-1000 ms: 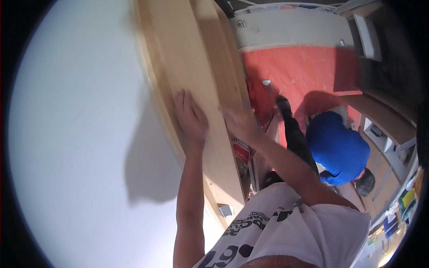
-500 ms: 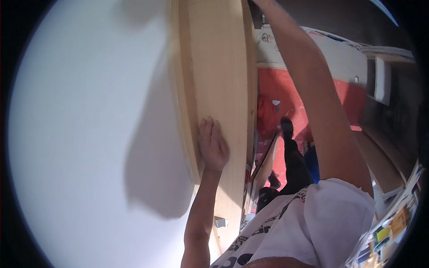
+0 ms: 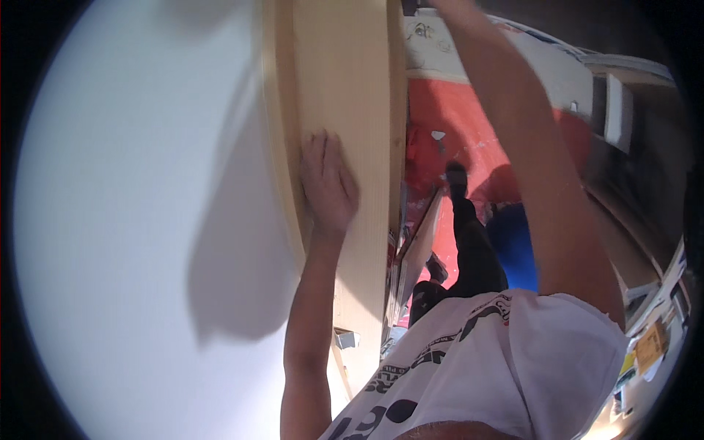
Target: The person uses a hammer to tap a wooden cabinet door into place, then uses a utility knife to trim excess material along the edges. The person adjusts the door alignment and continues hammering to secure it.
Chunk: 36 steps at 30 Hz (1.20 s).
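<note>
A white wall (image 3: 132, 220) fills the left, a long pale wooden panel (image 3: 341, 73) running beside it. A worker in a white shirt (image 3: 477, 367) stretches the right arm (image 3: 539, 161) past the upper edge, its hand out of frame and its grip impossible to tell. Beyond lies red floor covering (image 3: 433, 99). The left hand (image 3: 328, 180) rests open on the panel, fingers extended, grasping nothing.

The left hand (image 3: 328, 183) rests with fingers together on a long pale wooden board (image 3: 341, 81), which has a narrow wooden strip (image 3: 277, 132) along its left edge, while to the right the red floor covering (image 3: 484, 139) bears a small white scrap (image 3: 438, 136) and a dark shoe (image 3: 456, 174).
</note>
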Available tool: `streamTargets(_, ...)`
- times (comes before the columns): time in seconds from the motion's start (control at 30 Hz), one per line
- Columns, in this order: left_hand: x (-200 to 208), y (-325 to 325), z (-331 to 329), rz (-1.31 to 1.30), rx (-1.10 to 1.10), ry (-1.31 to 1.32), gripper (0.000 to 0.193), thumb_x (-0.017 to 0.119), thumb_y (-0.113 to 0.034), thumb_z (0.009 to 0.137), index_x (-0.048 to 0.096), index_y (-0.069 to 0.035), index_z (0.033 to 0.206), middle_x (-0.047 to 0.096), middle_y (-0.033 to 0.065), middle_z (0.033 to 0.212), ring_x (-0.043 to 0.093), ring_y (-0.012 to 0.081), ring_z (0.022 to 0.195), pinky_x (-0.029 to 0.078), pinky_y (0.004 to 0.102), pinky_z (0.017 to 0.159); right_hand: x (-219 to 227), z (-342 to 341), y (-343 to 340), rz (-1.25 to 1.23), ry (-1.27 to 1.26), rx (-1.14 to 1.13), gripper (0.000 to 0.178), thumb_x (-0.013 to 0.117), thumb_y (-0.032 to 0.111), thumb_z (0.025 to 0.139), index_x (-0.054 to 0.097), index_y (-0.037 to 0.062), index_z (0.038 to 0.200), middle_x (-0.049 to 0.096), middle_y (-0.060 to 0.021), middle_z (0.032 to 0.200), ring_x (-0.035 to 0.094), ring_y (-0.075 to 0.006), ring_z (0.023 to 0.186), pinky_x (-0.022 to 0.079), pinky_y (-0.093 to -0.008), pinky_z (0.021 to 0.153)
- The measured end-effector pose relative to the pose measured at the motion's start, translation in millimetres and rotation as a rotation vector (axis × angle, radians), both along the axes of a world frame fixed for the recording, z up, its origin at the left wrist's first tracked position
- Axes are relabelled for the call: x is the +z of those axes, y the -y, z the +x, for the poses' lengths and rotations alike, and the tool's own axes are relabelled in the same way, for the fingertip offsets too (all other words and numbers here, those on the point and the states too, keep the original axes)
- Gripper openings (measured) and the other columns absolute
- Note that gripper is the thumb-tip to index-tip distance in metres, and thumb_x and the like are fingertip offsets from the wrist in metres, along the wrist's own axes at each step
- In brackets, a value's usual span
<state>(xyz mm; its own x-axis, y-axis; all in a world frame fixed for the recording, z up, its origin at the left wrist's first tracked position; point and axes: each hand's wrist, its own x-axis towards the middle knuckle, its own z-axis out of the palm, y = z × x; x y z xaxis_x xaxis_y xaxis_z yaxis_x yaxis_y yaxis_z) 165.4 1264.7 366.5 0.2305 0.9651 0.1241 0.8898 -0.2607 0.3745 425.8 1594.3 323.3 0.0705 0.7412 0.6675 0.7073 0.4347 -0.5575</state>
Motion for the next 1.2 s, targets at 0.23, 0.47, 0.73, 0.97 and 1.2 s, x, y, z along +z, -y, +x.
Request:
streamTargets(0.23,-12,9,-10,0.121,-0.018,0.022,0.036,0.045,-0.007,0.098,0.054,0.005,0.131,0.049,0.0253,0.139,0.044,0.0423,0.132,0.034,0.0482,0.113,-10,-90,308,-0.299,-0.075,0.034,0.019,0.061,0.014,0.088,0.071,0.0059,0.102,0.07,-0.0148,0.098,0.068,-0.0355,0.088,0.055,-0.0449,0.076)
streamTargets(0.47,-18,6,-8,0.194,-0.008,0.048,0.035,0.046,-0.007,0.098,0.058,0.006,0.127,0.051,0.0234,0.139,0.043,0.0414,0.133,0.033,0.0465,0.115,12,-144,577,-0.528,-0.308,0.211,0.023,0.068,0.003,0.08,0.068,0.0056,0.103,0.068,-0.0118,0.105,0.067,-0.0314,0.097,0.055,-0.0434,0.081)
streamTargets(0.73,-9,2,-10,0.068,-0.027,0.082,0.036,0.047,-0.005,0.096,0.055,0.007,0.129,0.051,0.0273,0.137,0.043,0.0438,0.133,0.032,0.0485,0.115,-7,-102,360,-0.424,-0.282,0.028,0.017,0.061,0.011,0.088,0.07,0.005,0.102,0.069,-0.0164,0.097,0.067,-0.033,0.092,0.054,-0.0424,0.081)
streamTargets(0.97,-1,-4,0,-0.005,-0.022,0.083,0.039,0.048,-0.004,0.093,0.054,0.006,0.131,0.051,0.0266,0.138,0.043,0.0463,0.133,0.031,0.0523,0.115,-6,-6,40,-0.102,-0.081,-0.067,0.016,0.061,0.011,0.083,0.072,0.0051,0.094,0.069,-0.0186,0.088,0.066,-0.0382,0.075,0.054,-0.0488,0.071)
streamTargets(1.2,-7,-2,-10,-0.03,0.013,0.057,0.043,0.05,-0.004,0.09,0.055,0.004,0.132,0.051,0.0242,0.14,0.042,0.0457,0.135,0.033,0.0538,0.113,18,14,-105,-0.111,-0.001,-0.098,0.014,0.062,0.011,0.082,0.073,0.0047,0.088,0.07,-0.0209,0.088,0.069,-0.0381,0.081,0.056,-0.0453,0.072)
